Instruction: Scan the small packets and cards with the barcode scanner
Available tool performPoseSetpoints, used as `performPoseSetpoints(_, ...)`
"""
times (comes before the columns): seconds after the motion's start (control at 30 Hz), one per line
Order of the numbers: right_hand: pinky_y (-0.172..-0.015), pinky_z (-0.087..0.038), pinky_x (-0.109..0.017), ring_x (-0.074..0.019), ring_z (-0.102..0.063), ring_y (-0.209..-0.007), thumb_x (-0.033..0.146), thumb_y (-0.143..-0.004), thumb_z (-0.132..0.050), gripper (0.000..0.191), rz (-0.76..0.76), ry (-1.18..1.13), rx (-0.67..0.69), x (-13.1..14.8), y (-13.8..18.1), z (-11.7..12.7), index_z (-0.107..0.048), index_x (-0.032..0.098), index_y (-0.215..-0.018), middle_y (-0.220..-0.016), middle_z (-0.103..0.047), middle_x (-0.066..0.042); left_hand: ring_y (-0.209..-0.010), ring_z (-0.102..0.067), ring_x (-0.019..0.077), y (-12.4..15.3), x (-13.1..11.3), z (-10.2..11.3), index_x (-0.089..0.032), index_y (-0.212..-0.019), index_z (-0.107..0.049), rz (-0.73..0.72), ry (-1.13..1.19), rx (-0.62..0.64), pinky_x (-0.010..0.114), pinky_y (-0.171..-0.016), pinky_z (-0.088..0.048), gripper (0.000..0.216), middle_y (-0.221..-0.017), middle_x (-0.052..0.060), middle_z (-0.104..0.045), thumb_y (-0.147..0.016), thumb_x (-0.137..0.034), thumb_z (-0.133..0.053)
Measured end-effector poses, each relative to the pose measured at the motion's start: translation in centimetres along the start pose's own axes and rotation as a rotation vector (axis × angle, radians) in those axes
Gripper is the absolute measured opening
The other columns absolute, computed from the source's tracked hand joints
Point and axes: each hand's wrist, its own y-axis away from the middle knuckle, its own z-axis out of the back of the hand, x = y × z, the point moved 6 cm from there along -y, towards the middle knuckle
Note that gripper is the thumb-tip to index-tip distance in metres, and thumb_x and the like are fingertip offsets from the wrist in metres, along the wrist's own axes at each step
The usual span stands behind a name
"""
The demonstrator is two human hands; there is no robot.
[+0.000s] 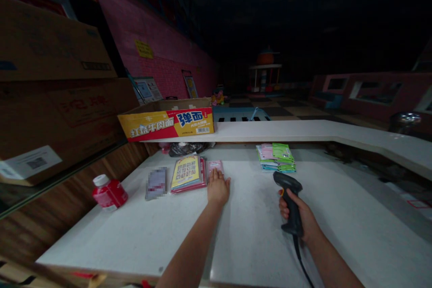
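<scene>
My right hand (303, 213) is wrapped round the handle of a black barcode scanner (292, 207), whose cord trails down toward the front edge. My left hand (218, 187) lies flat, fingers stretched out over a small pink packet (215, 165) on the white counter. Just left of it are stacked booklets or packs (186, 174), the top one yellow with a grid of small pictures. Beyond the scanner sits a pile of green, pink and blue packets (276, 157).
A red bottle with a white cap (110, 192) and a blurred grey item (156, 183) stand on the left of the counter (249, 234). A raised shelf (276, 131) runs across the back, bearing a yellow-red noodle carton (170, 122). Large cardboard boxes (64, 117) are stacked at far left.
</scene>
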Motion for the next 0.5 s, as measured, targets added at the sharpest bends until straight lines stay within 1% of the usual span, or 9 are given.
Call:
performPoseSetpoints(0.1, -0.038, -0.036, -0.017, -0.0075, -0.044, -0.043, 0.045, -0.066, -0.082, 0.038, 0.032, 0.01, -0.017, 0.0, 0.0, 0.0, -0.063, 0.017, -0.084, -0.054, -0.052, 0.004, -0.139, -0.036, 0.0317, 0.0, -1.1, 0.6, -0.012, -0.126, -0.057, -0.093, 0.014, -0.024, 0.048, -0.112, -0.032, 0.04, -0.143, 0.021, -0.047, -0.091, -0.029, -0.046)
performPoseSetpoints(0.23, -0.038, -0.036, -0.017, -0.0072, -0.045, -0.042, 0.048, -0.065, -0.081, 0.041, 0.083, 0.046, -0.036, 0.5, 0.2, -0.3, -0.062, 0.017, -0.084, -0.054, -0.054, 0.004, -0.129, -0.046, 0.0267, 0.1, -3.9, 0.9, -0.014, -0.12, -0.059, -0.21, 0.116, -0.006, 0.044, -0.109, -0.037, 0.033, -0.133, 0.017, -0.055, -0.09, -0.022, -0.046)
performPoseSetpoints(0.37, -0.037, -0.037, -0.019, -0.009, -0.047, -0.04, 0.051, -0.06, -0.083, 0.046, 0.172, 0.097, -0.121, 1.5, 0.7, -0.2, -0.061, 0.017, -0.083, -0.051, -0.055, 0.004, -0.117, -0.052, 0.0242, -0.8, -8.7, 0.9, -0.015, -0.117, -0.06, -0.324, 0.237, 0.02, 0.04, -0.105, -0.04, 0.032, -0.121, 0.013, -0.061, -0.088, -0.016, -0.046)
performPoseSetpoints(0.5, -0.036, -0.039, -0.02, -0.0102, -0.048, -0.039, 0.054, -0.06, -0.082, 0.049, 0.271, 0.128, -0.25, 2.6, 1.3, 0.5, -0.06, 0.018, -0.084, -0.051, -0.057, 0.004, -0.11, -0.054, 0.0235, -3.6, -14.2, 0.8, -0.016, -0.112, -0.062, -0.378, 0.32, 0.009, 0.039, -0.101, -0.041, 0.03, -0.112, 0.011, -0.063, -0.086, -0.014, -0.048)
